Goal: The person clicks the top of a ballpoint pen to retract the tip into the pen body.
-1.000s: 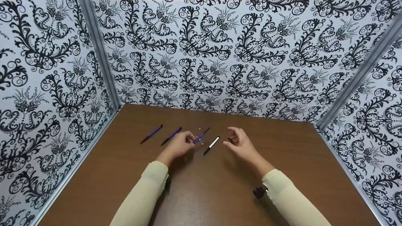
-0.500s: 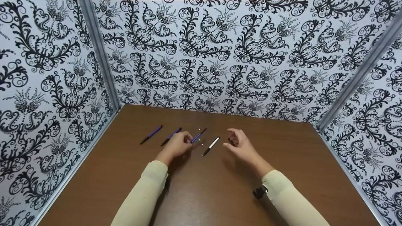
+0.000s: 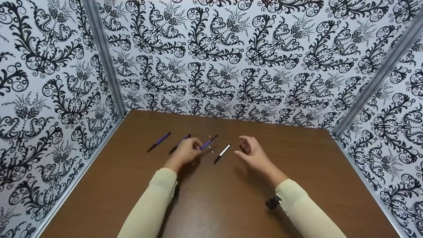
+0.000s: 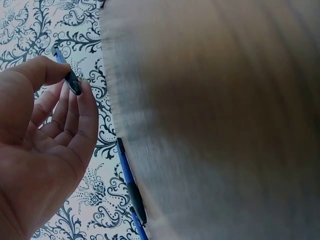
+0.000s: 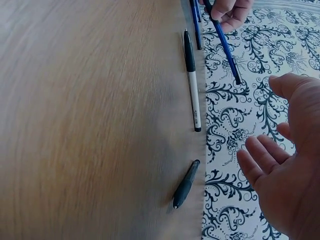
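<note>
My left hand (image 3: 188,150) pinches a blue pen (image 3: 209,142) by its black grip between thumb and fingertips. The pen is raised off the table, its far end slanting up and away, as the left wrist view shows its grip (image 4: 73,82). Right of it a white pen with a black grip (image 3: 221,154) lies on the table. My right hand (image 3: 253,152) hovers with loosely bent fingers and holds nothing. Below it on the table lies a short black pen (image 5: 186,185), mostly hidden by the hand in the head view.
Two more blue pens (image 3: 159,141) (image 3: 175,148) lie left of my left hand, the nearer one partly covered. The brown table (image 3: 211,205) is bordered by patterned walls (image 3: 214,66) at the back and both sides.
My left hand has drawn slightly left with the blue pen, away from the white pen. The right hand stays nearly in place, and the pens on the table have not moved.
</note>
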### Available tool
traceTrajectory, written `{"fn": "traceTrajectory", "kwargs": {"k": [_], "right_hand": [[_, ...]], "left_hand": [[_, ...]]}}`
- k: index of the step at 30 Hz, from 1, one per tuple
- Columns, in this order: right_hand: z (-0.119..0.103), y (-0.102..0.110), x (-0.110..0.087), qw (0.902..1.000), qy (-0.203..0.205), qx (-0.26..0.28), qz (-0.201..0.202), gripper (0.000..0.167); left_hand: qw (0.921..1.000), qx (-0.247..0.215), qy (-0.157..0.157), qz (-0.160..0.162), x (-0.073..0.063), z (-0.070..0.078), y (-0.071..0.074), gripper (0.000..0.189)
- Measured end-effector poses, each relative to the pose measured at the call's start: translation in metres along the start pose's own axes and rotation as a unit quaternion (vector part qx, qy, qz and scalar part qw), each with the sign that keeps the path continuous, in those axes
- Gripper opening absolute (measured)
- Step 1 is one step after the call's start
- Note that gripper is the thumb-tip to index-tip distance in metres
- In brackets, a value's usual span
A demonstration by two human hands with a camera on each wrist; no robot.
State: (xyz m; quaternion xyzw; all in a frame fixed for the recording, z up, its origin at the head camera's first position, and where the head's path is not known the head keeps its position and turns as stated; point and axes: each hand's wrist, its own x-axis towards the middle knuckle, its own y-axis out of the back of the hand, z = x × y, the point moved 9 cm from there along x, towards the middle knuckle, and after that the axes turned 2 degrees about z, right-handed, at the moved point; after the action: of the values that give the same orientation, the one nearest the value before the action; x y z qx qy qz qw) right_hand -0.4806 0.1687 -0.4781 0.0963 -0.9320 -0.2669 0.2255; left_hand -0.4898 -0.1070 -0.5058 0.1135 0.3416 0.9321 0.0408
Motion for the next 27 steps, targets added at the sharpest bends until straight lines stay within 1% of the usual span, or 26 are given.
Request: {"fn": "traceTrajectory", "kwargs": {"k": [5, 11, 17, 22, 27], "right_hand": [[-0.002, -0.001, -0.001, 0.9999, 0.003, -0.010, -0.004, 0.059], [-0.001, -0.002, -0.003, 1.0000, 0.001, -0.003, -0.008, 0.060], [0.002, -0.001, -0.004, 1.0000, -0.006, 0.004, -0.002, 0.060], [0.001, 0.001, -0.004, 0.9999, -0.007, 0.013, 0.001, 0.060], [0.001, 0.004, -0.004, 0.9998, -0.010, 0.015, -0.002, 0.060]], "left_hand": [[0.9999, 0.011, 0.006, -0.001, 0.000, -0.002, 0.000, 0.017], [0.9998, 0.013, 0.013, -0.007, 0.002, -0.006, -0.002, 0.016], [0.9992, 0.018, 0.033, -0.016, 0.004, -0.012, -0.006, 0.018], [0.9977, 0.039, 0.056, -0.008, 0.006, -0.018, -0.006, 0.017], [0.9960, 0.065, 0.062, 0.004, 0.006, -0.016, -0.003, 0.014]]}}
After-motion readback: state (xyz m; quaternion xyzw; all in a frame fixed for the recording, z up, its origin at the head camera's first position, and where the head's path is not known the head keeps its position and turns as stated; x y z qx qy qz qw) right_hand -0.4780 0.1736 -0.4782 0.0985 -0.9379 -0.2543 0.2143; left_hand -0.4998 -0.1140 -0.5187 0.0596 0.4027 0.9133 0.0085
